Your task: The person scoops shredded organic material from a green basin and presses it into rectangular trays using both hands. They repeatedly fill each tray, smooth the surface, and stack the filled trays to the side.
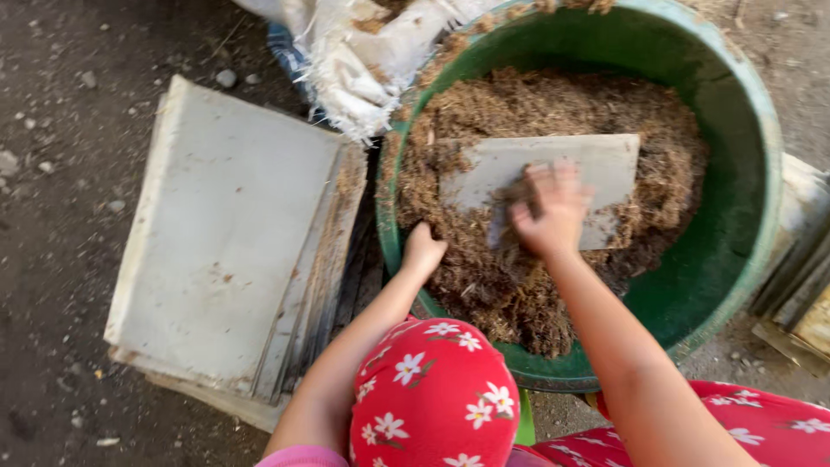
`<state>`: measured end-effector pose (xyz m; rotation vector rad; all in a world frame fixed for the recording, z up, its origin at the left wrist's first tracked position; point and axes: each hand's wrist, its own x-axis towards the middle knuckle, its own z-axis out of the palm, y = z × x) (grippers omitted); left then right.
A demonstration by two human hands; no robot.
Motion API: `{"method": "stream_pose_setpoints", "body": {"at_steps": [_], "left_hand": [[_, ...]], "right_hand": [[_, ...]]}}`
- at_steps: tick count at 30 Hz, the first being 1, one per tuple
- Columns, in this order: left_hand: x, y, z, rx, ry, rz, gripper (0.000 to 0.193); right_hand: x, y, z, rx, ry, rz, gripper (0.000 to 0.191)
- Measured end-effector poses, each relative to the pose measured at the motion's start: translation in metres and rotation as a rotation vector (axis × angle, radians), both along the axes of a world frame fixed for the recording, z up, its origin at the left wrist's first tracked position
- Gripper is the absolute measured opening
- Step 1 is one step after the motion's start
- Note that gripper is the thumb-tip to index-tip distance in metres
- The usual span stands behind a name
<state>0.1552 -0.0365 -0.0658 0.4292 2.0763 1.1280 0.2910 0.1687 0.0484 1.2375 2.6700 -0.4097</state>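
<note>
The right hand [549,207] is spread open, fingers blurred, and pressed on the near edge of a flat grey rectangular slab [540,177] that lies on brown fibrous husk [536,285] inside a large green tub [743,173]. The left hand [424,251] is curled closed at the tub's near-left rim, touching the husk; whether anything is gripped cannot be told. The slab is best wiped with flat, even strokes, the loose husk kept inside the tub. A stack of similar slabs [225,233] is seen left of the tub on the dirt ground [60,130], and a white woven sack [363,52] is draped over the far-left rim.
</note>
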Motion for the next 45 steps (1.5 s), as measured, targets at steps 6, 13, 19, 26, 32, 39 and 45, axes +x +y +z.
{"method": "stream_pose_setpoints", "body": {"at_steps": [6, 13, 19, 26, 32, 39, 45], "left_hand": [[0.015, -0.006, 0.005, 0.000, -0.671, 0.068, 0.027], [0.017, -0.011, -0.007, -0.150, -0.159, -0.159, 0.022], [0.019, -0.013, -0.011, -0.056, -0.402, -0.015, 0.034], [0.009, -0.014, -0.021, -0.130, -0.655, -0.017, 0.047], [-0.005, -0.020, -0.021, 0.035, -0.889, 0.160, 0.075], [-0.017, -0.016, 0.001, 0.146, -1.019, 0.185, 0.105], [-0.022, -0.014, 0.023, 0.043, -0.996, 0.235, 0.114]], "right_hand": [[-0.040, 0.033, -0.010, -0.103, 0.227, -0.592, 0.077], [-0.138, -0.025, -0.025, -0.090, 0.197, 0.369, 0.078], [-0.059, -0.047, -0.034, -0.148, 0.338, 0.866, 0.077], [0.063, 0.037, -0.016, 0.022, 0.222, 0.744, 0.072], [0.029, 0.038, -0.016, -0.051, 0.095, -0.476, 0.073], [-0.045, -0.090, -0.018, 0.010, 0.369, 0.190, 0.071], [0.024, -0.066, 0.008, -0.109, 0.303, 0.127, 0.059]]}}
